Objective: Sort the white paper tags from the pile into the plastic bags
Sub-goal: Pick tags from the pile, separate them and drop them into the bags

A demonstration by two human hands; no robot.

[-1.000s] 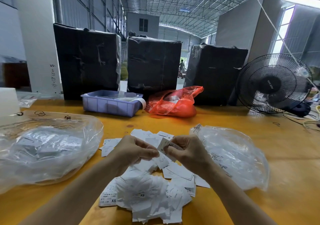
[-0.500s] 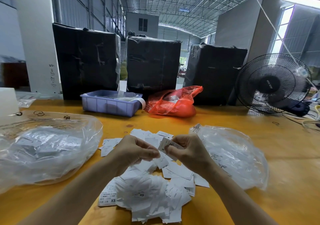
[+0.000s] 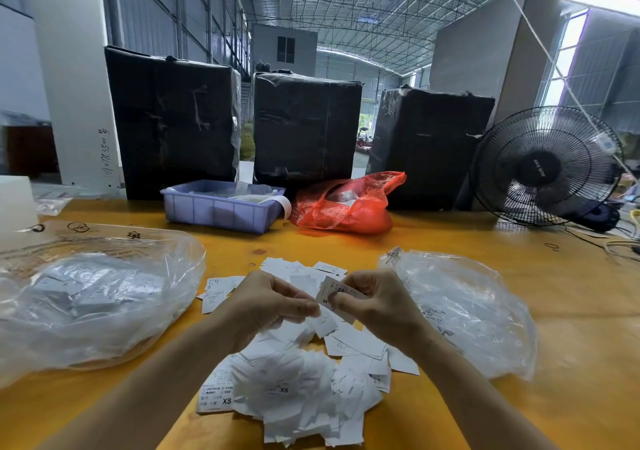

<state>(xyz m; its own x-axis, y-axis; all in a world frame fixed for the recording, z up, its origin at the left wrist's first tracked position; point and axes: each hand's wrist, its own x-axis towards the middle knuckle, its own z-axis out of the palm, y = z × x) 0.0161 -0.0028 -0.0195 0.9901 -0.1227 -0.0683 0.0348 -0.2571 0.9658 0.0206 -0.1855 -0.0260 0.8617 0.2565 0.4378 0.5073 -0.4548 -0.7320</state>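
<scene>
I look down at a yellow table (image 3: 519, 276) and see both hands close together over a pile of white paper tags (image 3: 298, 390). The right hand (image 3: 377, 305) has its fingers curled, and its thumb and fingers pinch a small tag (image 3: 332, 292) with a black letter S on it. The left hand (image 3: 268, 305) is curled too, and its fingertips touch the same bunch of paper from the other side. I think it pinches a tag of its own, but the white pieces run together there and I cannot be sure.

The pile lies on the table right under the hands and spreads toward me. Some tags in it say XS (I can read two of them near the bottom edge).

A big clear plastic bag (image 3: 93, 297) sits on the left side of the table with tags already in it. Another clear plastic bag (image 3: 467, 311) lies just to the right of the right hand, and it looks flatter.

Farther back on the table there is a purple tray (image 3: 218, 210), and beside it a red plastic bag (image 3: 346, 207). Behind them stand three black wrapped boxes (image 3: 304, 130). A black fan (image 3: 547, 165) stands at the far right.
</scene>
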